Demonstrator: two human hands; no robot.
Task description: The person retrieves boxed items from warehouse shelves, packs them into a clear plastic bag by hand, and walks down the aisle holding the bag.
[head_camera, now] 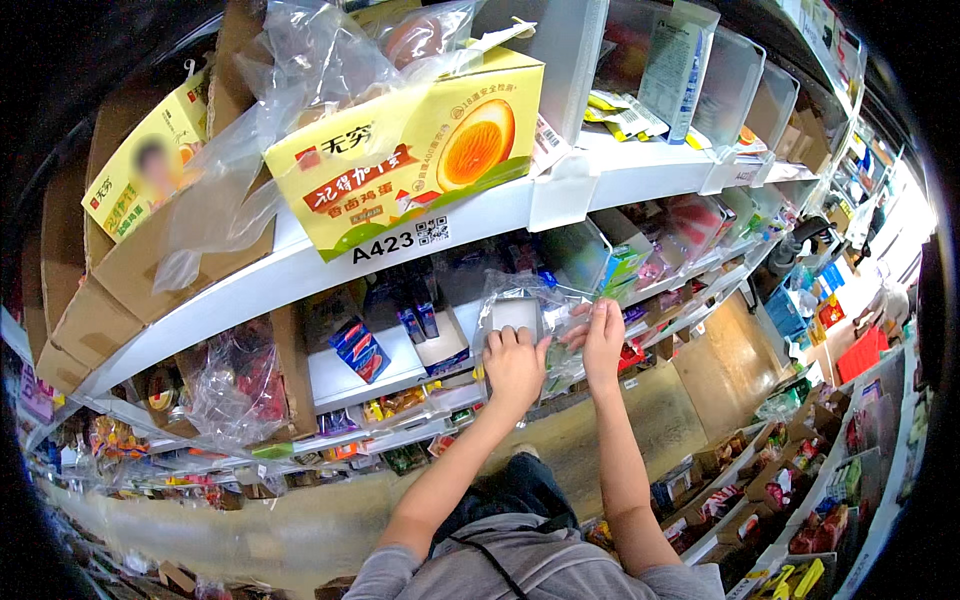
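My left hand [516,367] is at the lower shelf, its fingers curled over the near edge of an open white box [516,313]. Clear plastic film [559,349] surrounds the box and stretches towards my right hand [602,337]. That hand pinches the film between thumb and forefinger, with the other fingers spread behind it. What lies beneath my left fingers is hidden. Left of the hands, a blue-and-red packet [361,350] leans on the white shelf [360,390], beside a low open carton [444,349] holding small dark-blue packs.
Above the hands, a yellow egg-snack carton [412,150] overhangs the upper shelf edge [637,180], next to a brown cardboard box [187,255]. Clear dividers [735,82] separate the compartments. Behind me, another shelf row [810,480] lines the aisle floor [637,420].
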